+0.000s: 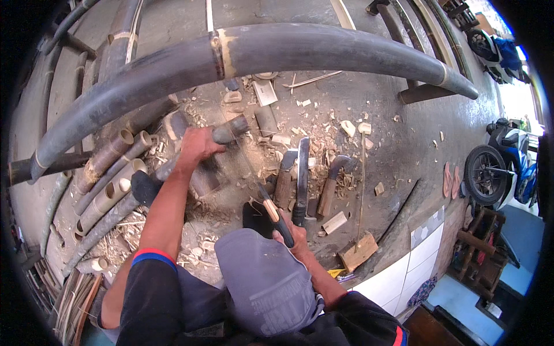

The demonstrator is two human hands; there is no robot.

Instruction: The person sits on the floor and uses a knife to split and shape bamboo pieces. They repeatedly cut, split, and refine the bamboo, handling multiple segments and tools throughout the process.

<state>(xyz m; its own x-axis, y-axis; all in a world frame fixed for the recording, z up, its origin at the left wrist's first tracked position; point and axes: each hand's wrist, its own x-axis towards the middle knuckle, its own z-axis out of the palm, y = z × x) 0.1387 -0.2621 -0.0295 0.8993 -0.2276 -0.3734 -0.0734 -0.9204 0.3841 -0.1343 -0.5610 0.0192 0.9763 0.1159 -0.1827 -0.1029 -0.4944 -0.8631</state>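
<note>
Left hand [199, 144] wrapped tight around a short dark bamboo piece [222, 134], fingers curled closed on it, holding it down on the floor [392, 161]. Right hand [294, 236] closed in a fist around the black-and-tan handle of a saw [271, 210]; its thin blade runs up toward the bamboo piece and is blurred near it, so contact can't be told.

Landmark: the bamboo piece. Just right of it, lying on the floor: a big cleaver [285, 179] with wooden handle, a long dark knife [302, 179], a curved hatchet-like tool [333, 181]. All around it, pale wood chips [323, 124] and shavings scattered. Further right, a thin stick [362, 179] and a flat wood block [359, 252]. Left of it, a bundle of cut bamboo tubes [112, 179], hollow open ends facing the camera; nothing visible inside the tubes. Above it, a thick dark bamboo pole [277, 52] arcs across the view, resting on a wooden support at far right. Far right of it, a pair of sandals [451, 179] and a parked motorbike [496, 167]. Below it, the person's cap brim [259, 277] and knees.
</note>
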